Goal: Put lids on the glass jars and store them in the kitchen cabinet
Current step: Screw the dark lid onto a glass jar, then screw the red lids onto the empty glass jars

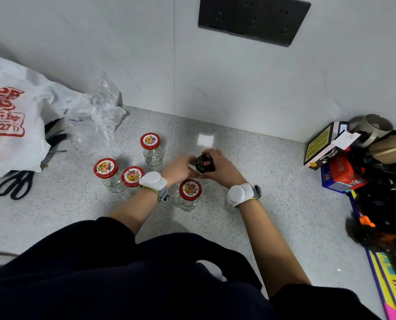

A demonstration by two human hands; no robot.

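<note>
On the speckled countertop [273,192], close to the wall, I grip a black lid [205,163] from both sides. My left hand [181,166] curls round its left edge and my right hand [221,168] wraps its right edge; my fingers hide what sits under it. Four glass jars with red lids stand upright around my wrists: the back jar [151,148] beyond my left hand, the left jar [107,174] and the middle jar [132,179] touching each other, and the front jar [189,195] between my forearms. Black scissors [14,184] lie beside a white plastic bag [14,125] at far left.
</note>
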